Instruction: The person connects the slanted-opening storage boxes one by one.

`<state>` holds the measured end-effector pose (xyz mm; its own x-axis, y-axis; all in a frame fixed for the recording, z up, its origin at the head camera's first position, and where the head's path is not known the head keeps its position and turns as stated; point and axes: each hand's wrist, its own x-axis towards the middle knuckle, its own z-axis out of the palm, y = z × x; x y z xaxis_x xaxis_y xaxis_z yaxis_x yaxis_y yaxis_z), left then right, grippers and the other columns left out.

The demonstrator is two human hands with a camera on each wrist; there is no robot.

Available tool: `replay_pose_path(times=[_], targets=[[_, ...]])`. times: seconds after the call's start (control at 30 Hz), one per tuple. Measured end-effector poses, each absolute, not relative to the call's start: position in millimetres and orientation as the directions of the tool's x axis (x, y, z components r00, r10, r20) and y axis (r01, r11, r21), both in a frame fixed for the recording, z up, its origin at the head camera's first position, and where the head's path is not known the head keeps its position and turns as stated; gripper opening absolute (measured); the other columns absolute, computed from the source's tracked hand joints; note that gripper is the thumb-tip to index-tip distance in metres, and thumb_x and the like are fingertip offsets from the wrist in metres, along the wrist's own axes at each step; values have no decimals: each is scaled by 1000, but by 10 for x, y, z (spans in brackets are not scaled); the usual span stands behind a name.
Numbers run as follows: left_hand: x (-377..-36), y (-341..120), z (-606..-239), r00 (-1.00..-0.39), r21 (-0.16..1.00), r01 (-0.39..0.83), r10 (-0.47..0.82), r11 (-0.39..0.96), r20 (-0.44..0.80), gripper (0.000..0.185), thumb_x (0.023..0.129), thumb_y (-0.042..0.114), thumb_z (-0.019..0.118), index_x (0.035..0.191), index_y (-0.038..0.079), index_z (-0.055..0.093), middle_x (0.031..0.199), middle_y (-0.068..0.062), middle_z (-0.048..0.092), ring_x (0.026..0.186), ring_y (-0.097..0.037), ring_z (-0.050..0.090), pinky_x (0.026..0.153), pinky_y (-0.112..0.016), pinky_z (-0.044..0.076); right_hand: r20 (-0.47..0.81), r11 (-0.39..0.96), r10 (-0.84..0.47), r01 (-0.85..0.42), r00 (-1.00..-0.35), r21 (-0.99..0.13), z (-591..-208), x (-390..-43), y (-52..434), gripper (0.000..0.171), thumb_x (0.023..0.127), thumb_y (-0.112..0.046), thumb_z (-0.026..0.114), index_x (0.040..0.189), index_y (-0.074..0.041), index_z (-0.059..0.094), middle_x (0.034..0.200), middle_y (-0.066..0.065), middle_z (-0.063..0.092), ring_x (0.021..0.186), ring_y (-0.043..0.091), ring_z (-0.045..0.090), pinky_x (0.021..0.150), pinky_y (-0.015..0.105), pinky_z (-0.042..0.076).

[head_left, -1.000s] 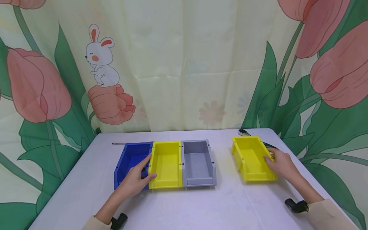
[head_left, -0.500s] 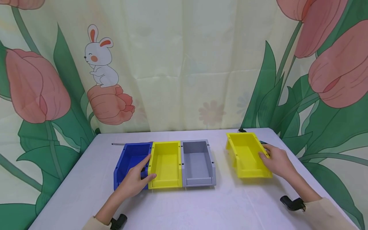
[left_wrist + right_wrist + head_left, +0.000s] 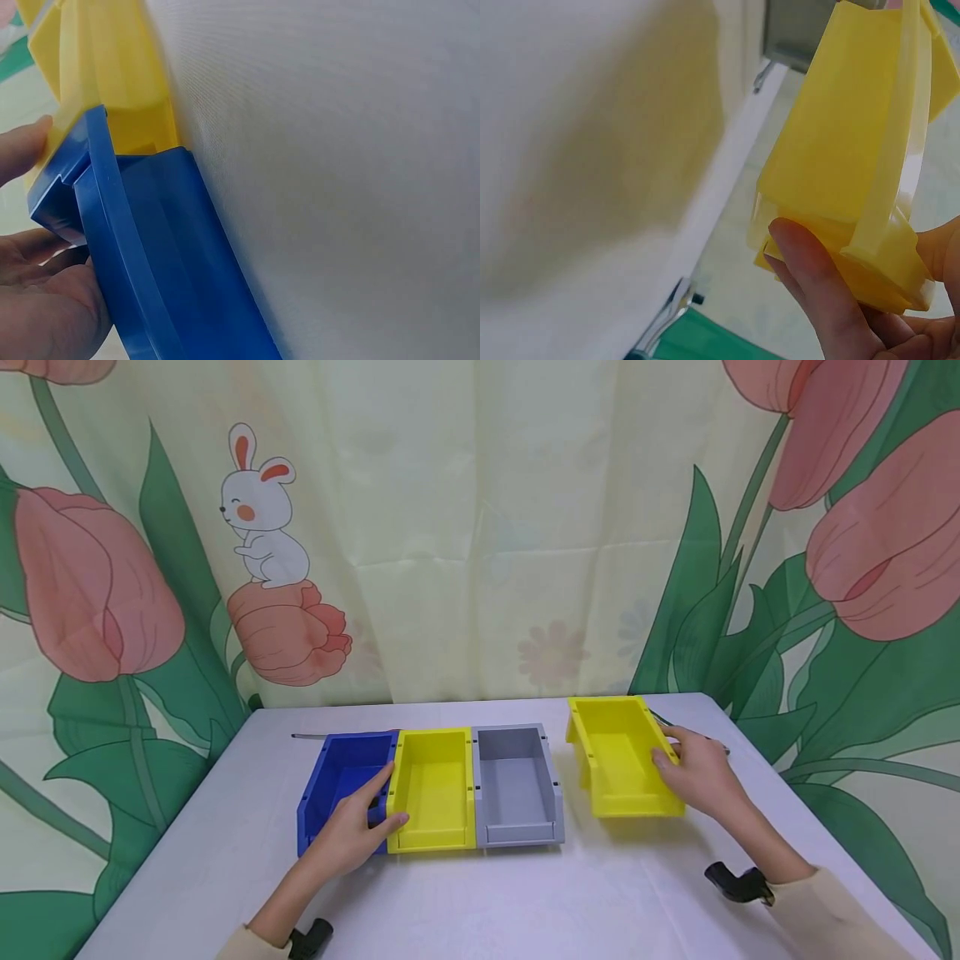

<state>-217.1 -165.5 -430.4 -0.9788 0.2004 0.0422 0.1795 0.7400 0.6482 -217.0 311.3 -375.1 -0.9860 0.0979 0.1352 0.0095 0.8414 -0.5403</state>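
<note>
While my left hand [image 3: 352, 835] rests against the near end of the blue bin [image 3: 341, 785], thumb on the yellow bin [image 3: 435, 789] beside it and fingers curled round the blue front wall, my right hand [image 3: 693, 772] grips the right rim of a second yellow bin [image 3: 618, 756], thumb over the edge and fingers beneath. That loose bin hangs above the white bench [image 3: 480, 902], tilted, its shadow showing under it, just right of the grey bin [image 3: 517, 785]. Blue, yellow and grey sit touching in a row. Behind the lifted bin lies a dark tool [image 3: 693, 735], partly hidden. Farther back hangs a tulip-and-rabbit curtain [image 3: 480, 527].
</note>
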Motion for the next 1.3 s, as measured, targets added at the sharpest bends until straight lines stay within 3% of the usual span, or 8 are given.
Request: replay_pose_path(times=[0.63, 1.3], targets=[[-2167, -1652, -4301, -978, 652, 183, 202, 736, 47, 87, 100, 26, 75, 170, 16, 24, 173, -17, 34, 155, -44, 42, 120, -63, 44, 138, 820, 62, -29, -989, -572, -3703, -2182, 2884, 54, 104, -14, 61, 151, 9, 48, 139, 37, 63, 117, 51, 71, 88, 50, 66], [-2172, -1658, -4302, -978, 650, 181, 202, 738, 44, 87, 100, 27, 75, 170, 17, 24, 173, -18, 34, 154, -45, 44, 119, -64, 44, 127, 829, 62, -20, -990, -560, -3750, -2178, 2838, 54, 104, -14, 61, 150, 11, 48, 139, 36, 63, 120, 52, 70, 91, 50, 66]])
